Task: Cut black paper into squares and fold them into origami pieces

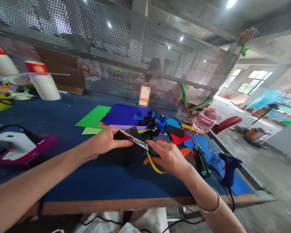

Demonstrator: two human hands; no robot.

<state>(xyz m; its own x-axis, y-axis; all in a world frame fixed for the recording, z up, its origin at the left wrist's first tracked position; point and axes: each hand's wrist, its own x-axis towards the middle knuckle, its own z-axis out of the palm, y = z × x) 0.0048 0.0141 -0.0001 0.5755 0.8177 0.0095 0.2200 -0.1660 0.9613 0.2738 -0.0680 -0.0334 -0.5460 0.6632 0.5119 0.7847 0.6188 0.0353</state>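
Observation:
Between thumb and fingers, my left hand (106, 142) pinches a piece of black paper (131, 132). My right hand (168, 155) is closed around a pair of scissors (146, 147) with yellow and red handle loops. Their metal blades reach left along the black paper, close to my left thumb. Under both hands lies more black paper (121, 156), flat on the blue table. Just behind, folded blue paper pieces (162, 124) and black scraps are heaped near a stack of coloured sheets (126, 114).
Right of my hands lie a green utility knife (202, 160) and a blue glue gun (229, 168). A pink bottle (205, 121) stands behind them. On the left are a purple power strip (42, 144) and stacked paper cups (45, 84). Perforated metal panelling (111, 48) closes off the back.

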